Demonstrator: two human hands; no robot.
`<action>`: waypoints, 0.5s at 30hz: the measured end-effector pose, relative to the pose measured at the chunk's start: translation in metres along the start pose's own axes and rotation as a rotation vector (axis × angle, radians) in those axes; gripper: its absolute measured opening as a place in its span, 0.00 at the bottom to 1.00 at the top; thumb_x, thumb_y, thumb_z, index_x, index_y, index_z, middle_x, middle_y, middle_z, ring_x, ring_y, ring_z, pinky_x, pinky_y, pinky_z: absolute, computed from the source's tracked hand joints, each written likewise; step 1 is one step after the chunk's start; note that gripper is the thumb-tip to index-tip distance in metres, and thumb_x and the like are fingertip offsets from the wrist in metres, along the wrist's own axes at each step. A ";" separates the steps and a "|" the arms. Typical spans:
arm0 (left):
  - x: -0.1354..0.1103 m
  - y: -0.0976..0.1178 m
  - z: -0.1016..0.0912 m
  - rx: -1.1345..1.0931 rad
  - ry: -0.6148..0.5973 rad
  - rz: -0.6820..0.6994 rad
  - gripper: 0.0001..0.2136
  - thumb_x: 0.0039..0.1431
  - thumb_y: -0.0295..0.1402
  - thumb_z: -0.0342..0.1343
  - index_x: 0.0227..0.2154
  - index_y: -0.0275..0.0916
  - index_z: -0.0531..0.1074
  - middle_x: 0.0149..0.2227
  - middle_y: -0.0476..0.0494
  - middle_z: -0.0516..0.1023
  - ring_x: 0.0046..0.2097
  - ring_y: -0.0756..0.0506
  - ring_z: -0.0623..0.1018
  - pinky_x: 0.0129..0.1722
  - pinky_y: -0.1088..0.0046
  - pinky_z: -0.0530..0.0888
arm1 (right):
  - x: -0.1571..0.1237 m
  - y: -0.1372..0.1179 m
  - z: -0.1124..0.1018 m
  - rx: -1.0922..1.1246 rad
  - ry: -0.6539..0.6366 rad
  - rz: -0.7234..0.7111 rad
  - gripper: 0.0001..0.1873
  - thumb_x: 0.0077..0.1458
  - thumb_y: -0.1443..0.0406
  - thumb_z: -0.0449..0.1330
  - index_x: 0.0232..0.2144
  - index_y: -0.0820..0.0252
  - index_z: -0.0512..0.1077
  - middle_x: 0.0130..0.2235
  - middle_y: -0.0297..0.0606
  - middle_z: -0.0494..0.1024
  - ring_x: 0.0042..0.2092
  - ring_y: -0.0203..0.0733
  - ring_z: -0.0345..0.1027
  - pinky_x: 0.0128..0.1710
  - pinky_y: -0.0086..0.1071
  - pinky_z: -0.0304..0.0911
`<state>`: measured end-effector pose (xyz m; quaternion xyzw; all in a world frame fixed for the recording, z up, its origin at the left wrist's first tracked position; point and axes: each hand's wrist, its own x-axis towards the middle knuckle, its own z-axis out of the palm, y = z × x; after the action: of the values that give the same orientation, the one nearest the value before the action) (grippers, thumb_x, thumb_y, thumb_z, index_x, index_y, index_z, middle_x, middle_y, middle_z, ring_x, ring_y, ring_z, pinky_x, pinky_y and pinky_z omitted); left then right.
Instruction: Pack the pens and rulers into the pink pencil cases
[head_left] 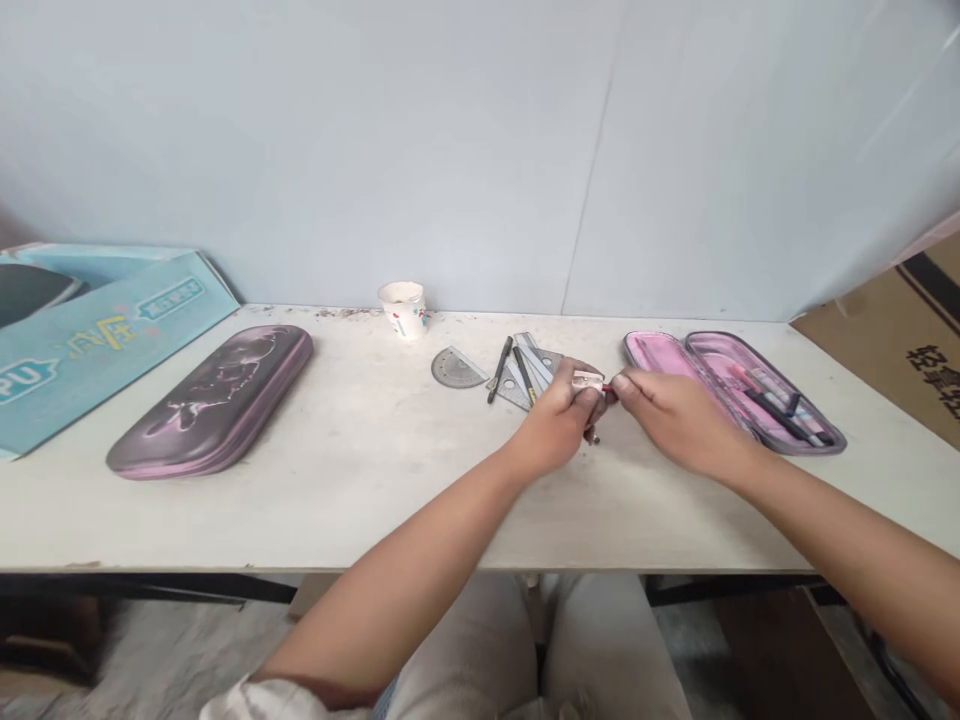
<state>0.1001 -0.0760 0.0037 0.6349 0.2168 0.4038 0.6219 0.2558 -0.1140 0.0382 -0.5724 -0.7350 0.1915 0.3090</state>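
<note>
My left hand [556,420] is closed around a small pale pencil sharpener [587,381] at the middle of the white table [360,480]. My right hand [667,412] pinches a thin red pencil [607,391] whose tip meets the sharpener. Both hands hover just above the tabletop. An open pink pencil case [739,390] with pens inside lies right of my right hand. Set squares, a protractor [455,370] and a black pen [500,369] lie just behind my left hand.
A closed purple pencil case [217,398] lies at the left. A paper cup [403,308] stands by the wall. A blue box [82,335] rests at the far left, a cardboard box [900,335] at the far right. My knees show below the table edge.
</note>
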 end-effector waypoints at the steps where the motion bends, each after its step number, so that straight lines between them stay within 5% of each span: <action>1: 0.000 0.000 0.000 -0.100 0.016 -0.019 0.05 0.60 0.36 0.44 0.36 0.41 0.55 0.23 0.55 0.58 0.24 0.54 0.60 0.25 0.78 0.64 | -0.001 -0.002 0.000 -0.204 0.078 -0.133 0.15 0.57 0.58 0.46 0.28 0.60 0.67 0.26 0.39 0.67 0.28 0.38 0.58 0.24 0.31 0.46; 3: 0.000 0.002 0.001 -0.226 0.008 -0.038 0.07 0.60 0.37 0.45 0.35 0.41 0.55 0.22 0.56 0.56 0.23 0.54 0.59 0.25 0.78 0.65 | -0.004 -0.003 0.000 -0.509 0.162 -0.320 0.12 0.57 0.63 0.46 0.32 0.60 0.69 0.28 0.42 0.69 0.31 0.41 0.60 0.25 0.33 0.46; 5: -0.003 0.003 0.001 -0.210 -0.031 -0.022 0.07 0.60 0.37 0.47 0.34 0.42 0.54 0.22 0.56 0.56 0.24 0.54 0.59 0.25 0.78 0.65 | -0.006 -0.001 0.001 -0.587 0.176 -0.347 0.12 0.56 0.65 0.46 0.29 0.60 0.69 0.25 0.41 0.68 0.29 0.41 0.59 0.25 0.33 0.45; 7: -0.006 0.003 0.000 -0.084 -0.060 0.021 0.07 0.60 0.36 0.46 0.34 0.42 0.54 0.23 0.55 0.57 0.25 0.54 0.61 0.25 0.78 0.65 | -0.006 0.001 0.001 -0.407 0.111 -0.221 0.14 0.57 0.62 0.45 0.24 0.59 0.65 0.21 0.37 0.64 0.25 0.38 0.56 0.23 0.32 0.45; 12: -0.010 0.000 -0.004 0.261 -0.156 0.127 0.05 0.61 0.32 0.44 0.39 0.40 0.57 0.24 0.53 0.62 0.25 0.53 0.63 0.27 0.76 0.64 | -0.003 0.005 -0.005 0.491 -0.428 0.292 0.20 0.54 0.48 0.47 0.22 0.57 0.56 0.18 0.24 0.46 0.18 0.29 0.37 0.17 0.27 0.37; 15: -0.007 -0.003 -0.001 0.229 -0.140 0.106 0.04 0.61 0.33 0.44 0.38 0.40 0.57 0.25 0.52 0.63 0.26 0.53 0.63 0.26 0.76 0.64 | -0.005 0.004 -0.005 0.520 -0.384 0.332 0.20 0.53 0.48 0.48 0.23 0.57 0.57 0.18 0.24 0.47 0.18 0.29 0.38 0.17 0.27 0.37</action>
<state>0.0955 -0.0807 -0.0013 0.7390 0.1837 0.3634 0.5367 0.2632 -0.1183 0.0382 -0.5399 -0.6034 0.5236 0.2652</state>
